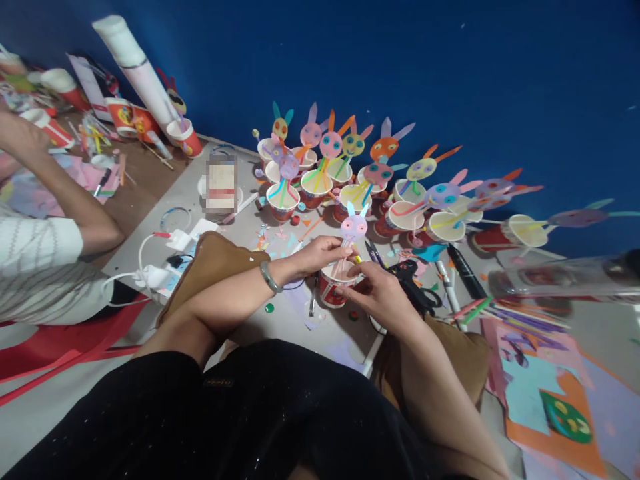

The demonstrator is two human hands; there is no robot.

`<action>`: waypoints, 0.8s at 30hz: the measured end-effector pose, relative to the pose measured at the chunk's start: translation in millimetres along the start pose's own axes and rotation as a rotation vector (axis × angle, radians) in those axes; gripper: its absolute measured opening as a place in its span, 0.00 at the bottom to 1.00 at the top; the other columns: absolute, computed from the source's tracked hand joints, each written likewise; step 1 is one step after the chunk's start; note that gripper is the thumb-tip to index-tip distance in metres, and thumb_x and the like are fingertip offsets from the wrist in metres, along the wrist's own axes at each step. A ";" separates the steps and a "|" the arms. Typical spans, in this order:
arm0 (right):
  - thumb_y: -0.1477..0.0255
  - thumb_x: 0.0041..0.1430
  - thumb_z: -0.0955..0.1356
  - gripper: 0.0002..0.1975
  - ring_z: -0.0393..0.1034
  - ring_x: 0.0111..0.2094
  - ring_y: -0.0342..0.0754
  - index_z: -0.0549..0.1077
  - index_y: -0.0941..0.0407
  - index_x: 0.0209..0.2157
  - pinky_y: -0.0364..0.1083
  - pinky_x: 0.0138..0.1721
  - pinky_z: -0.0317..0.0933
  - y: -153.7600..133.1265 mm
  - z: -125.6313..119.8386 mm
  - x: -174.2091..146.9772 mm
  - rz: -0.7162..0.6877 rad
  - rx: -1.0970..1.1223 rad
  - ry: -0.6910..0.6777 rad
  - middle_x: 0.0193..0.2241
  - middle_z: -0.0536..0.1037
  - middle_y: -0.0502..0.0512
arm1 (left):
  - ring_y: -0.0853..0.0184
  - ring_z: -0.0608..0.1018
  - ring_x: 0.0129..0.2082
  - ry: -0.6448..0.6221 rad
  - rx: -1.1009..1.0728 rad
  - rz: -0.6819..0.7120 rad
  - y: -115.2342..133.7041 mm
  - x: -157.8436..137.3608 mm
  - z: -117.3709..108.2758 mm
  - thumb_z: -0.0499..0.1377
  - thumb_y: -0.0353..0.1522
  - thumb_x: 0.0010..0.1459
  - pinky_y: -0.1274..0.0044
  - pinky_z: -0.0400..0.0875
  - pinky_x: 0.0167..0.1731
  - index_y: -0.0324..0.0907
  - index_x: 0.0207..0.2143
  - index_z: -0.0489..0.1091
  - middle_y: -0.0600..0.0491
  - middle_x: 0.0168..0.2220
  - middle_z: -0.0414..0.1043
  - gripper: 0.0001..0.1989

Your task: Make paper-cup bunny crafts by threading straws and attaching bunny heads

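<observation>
In front of me stands a red and white paper cup (330,295). A pale purple paper rabbit head (354,227) with light blue ears rises above it on light-coloured straws (345,251). My left hand (324,256), with a bangle on its wrist, pinches the straws just under the head. My right hand (383,288) grips the cup from the right, one digit against its wall and a finger at the rim. The straws' lower ends are hidden inside the cup.
Several cups with paper rabbit heads (331,145) line the blue wall. To the right lie a black glue gun (407,277), a black marker (465,270) and coloured paper (530,387). A power strip (183,260) sits left. Another person's arm (65,180) is at far left.
</observation>
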State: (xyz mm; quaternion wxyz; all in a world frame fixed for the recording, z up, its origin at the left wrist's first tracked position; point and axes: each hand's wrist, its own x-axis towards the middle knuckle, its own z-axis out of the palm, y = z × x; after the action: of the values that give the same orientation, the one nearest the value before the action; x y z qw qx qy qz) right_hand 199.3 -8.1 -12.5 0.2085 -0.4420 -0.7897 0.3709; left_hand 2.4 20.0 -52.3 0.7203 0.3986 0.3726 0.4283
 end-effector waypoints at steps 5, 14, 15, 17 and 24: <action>0.59 0.60 0.74 0.16 0.70 0.27 0.48 0.68 0.52 0.28 0.46 0.29 0.63 1.4 -0.5 2.3 -0.054 -0.044 0.033 0.27 0.74 0.52 | 0.67 0.78 0.38 -0.032 0.046 0.032 1.2 -0.1 -2.6 0.73 0.47 0.52 0.75 0.70 0.44 0.34 0.39 0.81 0.46 0.38 0.81 0.25; 0.62 0.57 0.74 0.16 0.68 0.26 0.45 0.65 0.52 0.28 0.46 0.28 0.64 0.2 3.2 8.6 -0.069 -0.009 0.226 0.31 0.76 0.53 | 0.68 0.78 0.38 0.003 0.086 0.065 6.3 -1.7 -11.9 0.68 0.49 0.58 0.75 0.69 0.43 0.38 0.45 0.82 0.47 0.41 0.81 0.24; 0.62 0.57 0.74 0.15 0.69 0.27 0.46 0.65 0.52 0.28 0.46 0.28 0.65 0.3 3.8 9.0 -0.076 -0.012 0.236 0.31 0.77 0.54 | 0.69 0.78 0.38 0.008 0.090 0.070 6.5 -1.2 -12.7 0.68 0.49 0.57 0.76 0.69 0.43 0.38 0.45 0.82 0.47 0.41 0.81 0.24; 0.61 0.58 0.74 0.15 0.69 0.28 0.46 0.66 0.52 0.28 0.47 0.29 0.66 0.6 4.8 9.4 -0.089 -0.018 0.240 0.32 0.77 0.55 | 0.70 0.77 0.37 0.008 0.087 0.074 7.2 -0.3 -13.5 0.69 0.49 0.56 0.76 0.68 0.43 0.38 0.45 0.82 0.48 0.40 0.81 0.25; 0.48 0.56 0.74 0.23 0.72 0.30 0.50 0.69 0.52 0.28 0.49 0.31 0.67 6.6 6.4 10.8 -0.090 -0.037 0.220 0.33 0.78 0.57 | 0.67 0.78 0.40 -0.094 0.039 0.064 8.0 -3.1 -5.6 0.71 0.51 0.53 0.74 0.69 0.46 0.37 0.43 0.83 0.48 0.40 0.82 0.27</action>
State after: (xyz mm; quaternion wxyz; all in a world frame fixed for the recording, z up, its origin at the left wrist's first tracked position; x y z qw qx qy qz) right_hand 193.0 0.7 -21.7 0.3019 -0.4480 -0.7878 0.2958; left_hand -6.2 21.1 -46.8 0.7150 0.4439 0.3337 0.4247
